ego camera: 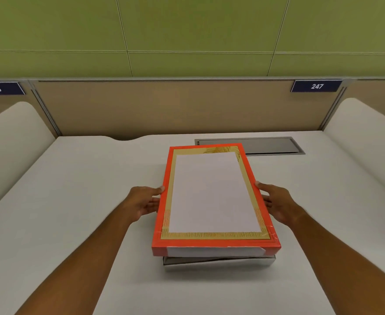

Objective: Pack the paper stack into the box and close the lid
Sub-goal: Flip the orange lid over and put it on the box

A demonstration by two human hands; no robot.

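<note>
At mid tabletop (73,201), orange-rimmed, paper-filled rectangular cardboard box (214,241) held by long sides, left hand (145,204) and right hand (275,204) spread, fingers beneath; probably heavy, stiff.

Your two forearms are bare, with no sleeve reaching anywhere into view. Your left hand (145,202) and right hand (277,204), on either side of the box (212,243), wear nothing: no glove, ring, watch or band at either wrist.
</note>
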